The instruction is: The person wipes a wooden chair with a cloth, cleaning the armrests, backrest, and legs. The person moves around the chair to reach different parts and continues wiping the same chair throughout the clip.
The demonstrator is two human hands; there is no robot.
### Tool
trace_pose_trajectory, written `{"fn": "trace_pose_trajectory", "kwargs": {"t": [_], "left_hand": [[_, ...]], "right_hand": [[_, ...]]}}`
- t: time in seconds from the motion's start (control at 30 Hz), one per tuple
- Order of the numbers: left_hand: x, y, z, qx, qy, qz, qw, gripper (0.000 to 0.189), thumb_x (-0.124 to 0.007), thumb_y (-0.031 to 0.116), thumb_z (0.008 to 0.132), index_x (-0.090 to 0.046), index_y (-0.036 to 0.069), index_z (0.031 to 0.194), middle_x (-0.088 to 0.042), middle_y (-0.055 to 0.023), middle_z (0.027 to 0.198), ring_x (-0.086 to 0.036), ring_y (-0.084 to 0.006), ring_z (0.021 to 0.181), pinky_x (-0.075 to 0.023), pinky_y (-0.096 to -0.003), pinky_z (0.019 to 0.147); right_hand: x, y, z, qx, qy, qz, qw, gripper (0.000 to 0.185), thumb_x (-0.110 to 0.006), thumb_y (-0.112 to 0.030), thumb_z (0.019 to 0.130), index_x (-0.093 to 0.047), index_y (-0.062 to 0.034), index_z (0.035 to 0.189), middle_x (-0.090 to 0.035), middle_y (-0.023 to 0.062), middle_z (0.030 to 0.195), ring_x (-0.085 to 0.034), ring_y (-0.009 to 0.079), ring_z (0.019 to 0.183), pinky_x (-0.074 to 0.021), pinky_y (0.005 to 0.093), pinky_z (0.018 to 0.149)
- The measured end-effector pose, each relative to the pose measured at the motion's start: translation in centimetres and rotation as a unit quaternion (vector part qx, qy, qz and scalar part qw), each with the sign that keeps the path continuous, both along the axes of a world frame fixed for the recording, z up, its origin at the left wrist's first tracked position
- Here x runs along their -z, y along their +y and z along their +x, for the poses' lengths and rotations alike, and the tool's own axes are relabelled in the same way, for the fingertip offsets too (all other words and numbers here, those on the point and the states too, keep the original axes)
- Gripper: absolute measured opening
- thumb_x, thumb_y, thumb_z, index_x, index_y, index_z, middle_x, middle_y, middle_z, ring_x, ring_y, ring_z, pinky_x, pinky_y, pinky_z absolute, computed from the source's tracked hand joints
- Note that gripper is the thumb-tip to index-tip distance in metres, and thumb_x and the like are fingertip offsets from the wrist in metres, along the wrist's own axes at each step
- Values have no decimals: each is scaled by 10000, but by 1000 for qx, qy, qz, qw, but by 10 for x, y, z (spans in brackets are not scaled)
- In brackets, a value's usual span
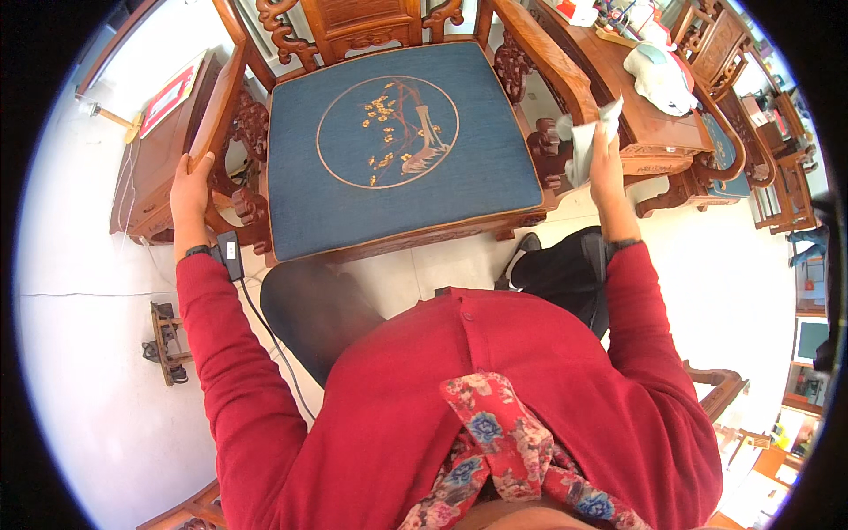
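Observation:
A carved wooden armchair (363, 30) faces me, with a blue seat cushion (298, 165) that bears an embroidered circle of yellow blossoms and a vase. My left hand (191, 189) grips the front end of the armrest (222, 106) on my left, its thumb on the top. In my right hand (604, 169) is a crumpled whitish cloth (581, 149), held beside the front end of the other armrest (550, 56). The cloth partly hides that armrest's tip. I cannot tell whether it touches the wood.
At left, a wooden side table (159, 172) carries a red-and-white framed item (173, 93). The right side table (626, 109) bears a white animal figure (659, 79); another armchair (715, 40) stands beyond. A black cable (275, 331) runs from my left wrist. A small wooden stand (162, 344) lies on the floor.

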State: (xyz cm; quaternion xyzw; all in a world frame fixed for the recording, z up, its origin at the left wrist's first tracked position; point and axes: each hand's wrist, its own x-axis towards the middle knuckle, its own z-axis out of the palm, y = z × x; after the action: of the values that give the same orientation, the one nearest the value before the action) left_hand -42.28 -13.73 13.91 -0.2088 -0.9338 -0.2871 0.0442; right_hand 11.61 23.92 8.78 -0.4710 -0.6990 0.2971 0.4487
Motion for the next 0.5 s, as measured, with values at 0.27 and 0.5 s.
{"fn": "trace_pose_trajectory", "kwargs": {"t": [0.27, 0.5], "left_hand": [[-9, 2, 18, -18, 12, 23, 1000, 788, -644, 531, 826, -463, 60, 1431, -544, -253, 1354, -527, -365, 1266, -404, -401, 1047], [-22, 4, 38, -34, -5, 29, 999, 765, -647, 487, 840, -424, 96, 1459, -685, -248, 1028, -686, -297, 678, -541, -395, 708]], "right_hand": [[-30, -13, -31, 29, -247, 301, 921, 566, -657, -205, 902, -407, 18, 1359, -467, 295, 1317, -524, 475, 1112, -462, 494, 943], [-62, 23, -58, 6, -395, 114, 912, 607, -649, -335, 890, -388, -7, 1329, -569, 293, 1151, -624, 487, 956, -524, 508, 829]]}}
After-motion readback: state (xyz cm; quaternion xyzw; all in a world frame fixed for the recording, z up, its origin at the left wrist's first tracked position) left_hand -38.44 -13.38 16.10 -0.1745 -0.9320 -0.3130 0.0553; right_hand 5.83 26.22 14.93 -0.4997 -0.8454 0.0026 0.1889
